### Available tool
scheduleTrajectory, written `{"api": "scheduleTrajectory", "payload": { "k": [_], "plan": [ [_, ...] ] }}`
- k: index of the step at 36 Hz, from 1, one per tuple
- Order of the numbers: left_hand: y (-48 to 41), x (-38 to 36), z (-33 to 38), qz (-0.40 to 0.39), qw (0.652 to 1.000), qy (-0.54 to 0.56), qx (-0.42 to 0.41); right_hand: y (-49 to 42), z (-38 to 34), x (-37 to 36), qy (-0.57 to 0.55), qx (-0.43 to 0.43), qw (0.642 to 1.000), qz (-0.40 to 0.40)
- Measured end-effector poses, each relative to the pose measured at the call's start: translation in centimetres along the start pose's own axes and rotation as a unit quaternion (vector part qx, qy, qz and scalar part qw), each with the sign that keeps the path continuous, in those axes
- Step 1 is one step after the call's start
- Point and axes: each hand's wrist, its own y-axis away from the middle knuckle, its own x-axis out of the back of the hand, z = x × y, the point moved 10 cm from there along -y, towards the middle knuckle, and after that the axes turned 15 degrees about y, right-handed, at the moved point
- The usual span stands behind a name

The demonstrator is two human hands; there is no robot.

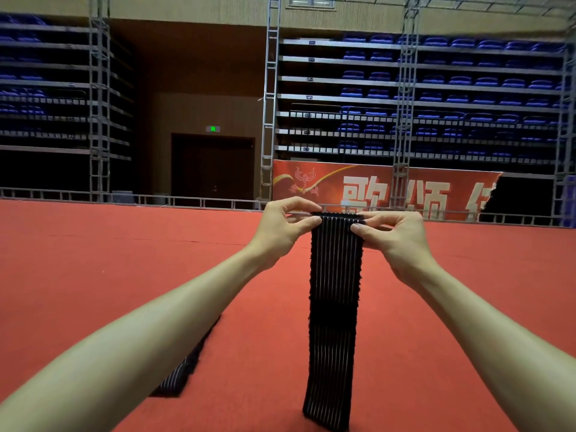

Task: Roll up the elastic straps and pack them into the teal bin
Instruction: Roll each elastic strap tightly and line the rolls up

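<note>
The left hand (282,227) and right hand (394,235) are pinching the top of a striped black elastic strap (335,291); behind, a red banner (374,190) is showing "歌颂".

Red carpet floor (93,260); blue tiered seats (452,88); metal truss (99,98); red banner (374,188); dark door (213,169).

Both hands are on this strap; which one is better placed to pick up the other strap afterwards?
Left hand, likely: the second strap lies on the red surface just under that forearm; the right hand sits beyond the held strap.
</note>
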Motion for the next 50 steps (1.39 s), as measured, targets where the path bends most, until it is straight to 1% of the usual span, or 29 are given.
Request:
{"api": "scheduleTrajectory", "payload": {
  "k": [7,16,21,24,29,34,38,44,46,48,50],
  "plan": [
    [0.1,-0.5,0.1,-0.011,1.000,0.003,0.001,0.3,0.0,0.1,-0.022,-0.009,1.000,0.010],
    [0.4,-0.8,0.0,-0.015,1.000,-0.009,-0.007,0.5,0.6,0.5,0.018,-0.011,0.999,0.045],
    [0.3,-0.4,-0.1,-0.009,1.000,-0.026,-0.011,0.6,0.2,0.5,0.023,-0.002,0.998,0.054],
    [0.2,-0.1,-0.4,-0.001,0.999,-0.036,-0.009,0.6,0.2,0.3,0.048,0.005,0.998,0.049],
    [0.2,0.1,-0.8,0.005,0.999,-0.048,-0.006,0.3,0.5,0.1,0.090,0.030,0.995,0.039],
    [0.3,-0.1,-0.4,0.017,0.999,-0.040,-0.024,0.6,-0.6,-0.3,0.155,0.092,0.982,0.052],
    [0.2,-0.1,0.1,0.024,0.999,-0.020,-0.028,0.8,-1.2,-0.6,0.155,0.122,0.979,0.058],
    [0.1,0.0,0.3,0.032,0.999,0.023,-0.009,1.4,-2.2,-0.5,0.155,0.156,0.972,0.081],
    [-0.1,0.4,0.4,0.047,0.999,0.023,-0.011,1.5,-2.2,-0.7,0.131,0.149,0.978,0.069],
    [-0.2,0.9,0.5,0.069,0.997,0.022,-0.019,1.6,-2.1,-1.8,0.093,0.133,0.986,0.021],
    [-0.3,1.2,0.8,0.087,0.996,0.019,-0.028,1.9,-2.3,-3.0,0.109,0.146,0.983,-0.014]
  ]
}}
